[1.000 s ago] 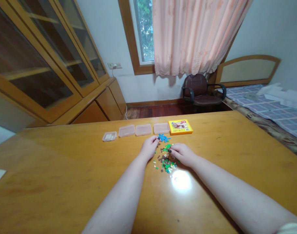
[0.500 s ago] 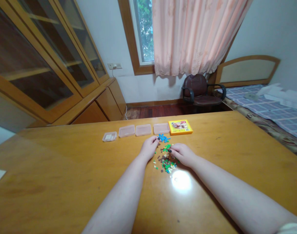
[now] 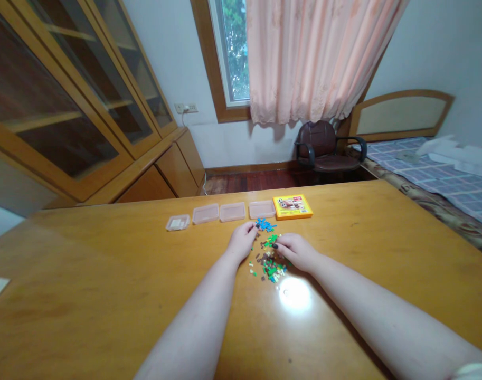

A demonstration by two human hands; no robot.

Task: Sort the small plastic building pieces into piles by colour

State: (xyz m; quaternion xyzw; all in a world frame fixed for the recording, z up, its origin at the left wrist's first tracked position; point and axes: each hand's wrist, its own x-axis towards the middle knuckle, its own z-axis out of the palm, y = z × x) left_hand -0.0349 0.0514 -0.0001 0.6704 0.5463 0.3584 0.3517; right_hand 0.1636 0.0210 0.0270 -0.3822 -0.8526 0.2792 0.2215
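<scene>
Small toy bricks lie in loose groups on the wooden table (image 3: 106,295). Blue bricks (image 3: 266,225) form the far group, and my left hand (image 3: 243,240) rests at its left edge with thumb and fingertips pressed together. Just nearer is a little patch of green and yellow bricks (image 3: 271,241). My right hand (image 3: 296,250) is beside its right side, fingers pinched. Whatever either hand pinches is too small to make out. A mixed pile of brown, green and white bricks (image 3: 273,269) spreads below, partly covered by my right hand.
Along the far edge stand a small clear tray (image 3: 178,228) with something pale inside, several more clear plastic trays (image 3: 233,218), and a yellow box (image 3: 293,214). Light glares on the tabletop near me. A brown armchair (image 3: 318,142) stands beyond the table.
</scene>
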